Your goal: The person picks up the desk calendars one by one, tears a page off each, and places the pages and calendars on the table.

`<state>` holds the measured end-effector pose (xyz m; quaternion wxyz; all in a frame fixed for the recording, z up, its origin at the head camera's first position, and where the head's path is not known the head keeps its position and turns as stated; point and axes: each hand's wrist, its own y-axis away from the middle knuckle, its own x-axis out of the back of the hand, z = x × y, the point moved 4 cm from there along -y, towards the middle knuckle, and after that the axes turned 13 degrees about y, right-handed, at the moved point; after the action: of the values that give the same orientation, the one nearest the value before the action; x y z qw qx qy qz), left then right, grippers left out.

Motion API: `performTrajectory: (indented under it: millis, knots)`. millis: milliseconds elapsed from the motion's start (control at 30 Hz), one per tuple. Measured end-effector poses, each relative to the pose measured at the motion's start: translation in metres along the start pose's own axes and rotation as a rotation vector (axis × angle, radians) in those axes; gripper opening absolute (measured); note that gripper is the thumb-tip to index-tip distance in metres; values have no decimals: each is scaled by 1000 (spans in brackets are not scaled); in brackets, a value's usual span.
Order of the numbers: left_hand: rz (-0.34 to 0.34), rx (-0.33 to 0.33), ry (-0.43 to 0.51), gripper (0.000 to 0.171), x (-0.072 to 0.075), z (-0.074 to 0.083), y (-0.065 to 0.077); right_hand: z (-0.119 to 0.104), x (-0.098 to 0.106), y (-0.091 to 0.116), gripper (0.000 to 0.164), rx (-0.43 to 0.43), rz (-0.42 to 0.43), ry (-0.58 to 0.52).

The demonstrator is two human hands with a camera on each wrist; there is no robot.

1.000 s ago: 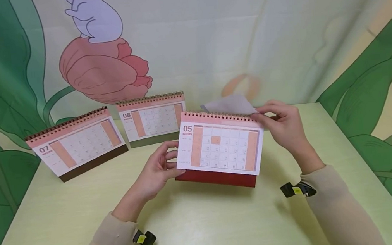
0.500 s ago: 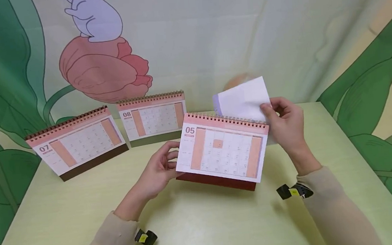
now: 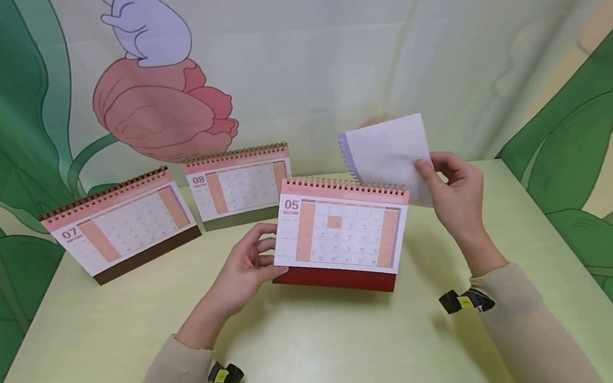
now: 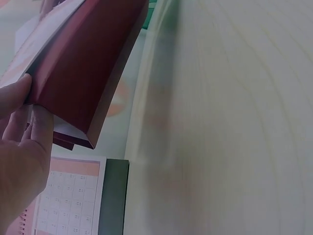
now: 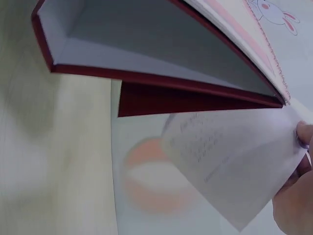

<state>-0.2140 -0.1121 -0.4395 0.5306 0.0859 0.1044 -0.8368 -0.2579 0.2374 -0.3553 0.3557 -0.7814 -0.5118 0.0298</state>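
Note:
My left hand point(image 3: 247, 263) pinches the left edge of a desk calendar point(image 3: 343, 234) showing 05, with a red base point(image 3: 341, 279). In the left wrist view, the thumb lies on the red cover point(image 4: 83, 58) and the fingers go under its edge. Behind the calendar's top right, my right hand point(image 3: 454, 194) pinches a loose-looking white page point(image 3: 390, 147) between thumb and fingers. A row of notches runs down its purple left edge, apart from most of the wire rings. The right wrist view shows the page point(image 5: 230, 156) beside the calendar's hollow stand point(image 5: 146, 44).
A 07 calendar point(image 3: 129, 225) with a brown base stands at the left of the pale table point(image 3: 299, 362). Behind, an 08 calendar point(image 3: 251, 184) on a green base stands close to my left hand. A printed curtain point(image 3: 295, 64) hangs along the table's back edge.
The page has swung up from behind the rings and its purple notched edge has come into view. My right hand has moved slightly right with it; the left keeps its hold on the calendar.

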Motion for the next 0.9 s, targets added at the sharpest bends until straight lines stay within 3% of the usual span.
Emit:
performTrajectory:
  millis: [233,467,567,767,900]
  knots:
    - [-15,-1,7,59,-2,2,0,3,8,-1,20,-9,-37,-10]
    - [-2,-2,6,59,-1,1,1,16,21,-2,15,15,-41,139]
    - [0,-9,4,58,1,1,0,17,26,-1,13,119,-16,215]
    - [9,-21,6,60,1,3,0,13,36,0,15,415,52,366]
    - [15,-20,9,59,2,3,-1,19,40,0,13,530,15,511]
